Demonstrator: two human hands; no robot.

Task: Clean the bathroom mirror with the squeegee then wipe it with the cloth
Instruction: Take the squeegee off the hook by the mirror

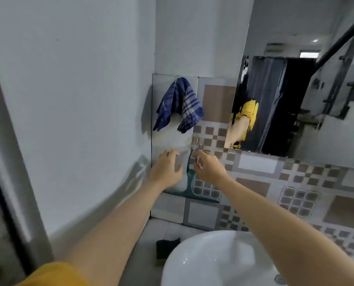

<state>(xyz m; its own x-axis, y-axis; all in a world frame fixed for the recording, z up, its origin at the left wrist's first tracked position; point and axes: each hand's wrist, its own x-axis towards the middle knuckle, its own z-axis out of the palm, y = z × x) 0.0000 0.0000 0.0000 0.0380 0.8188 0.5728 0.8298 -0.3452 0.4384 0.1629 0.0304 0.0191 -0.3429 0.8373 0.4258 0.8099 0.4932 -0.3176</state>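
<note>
Reaching toward the tiled wall with both arms — right hand [208, 169] pinched on the top of the teal squeegee [190, 182], which hangs blade-down from a small hook [196, 144]; left hand [166, 167] spread wide and bare just beside the handle. Blue checked cloth [179, 105] draped above, left of the mirror [302, 96], white basin [219, 259] below

Squeegee [192, 182] hangs on the tiled wall [254, 182]; cloth [179, 104] above it, basin [213, 261] below it, both hands crowd its handle.
</note>
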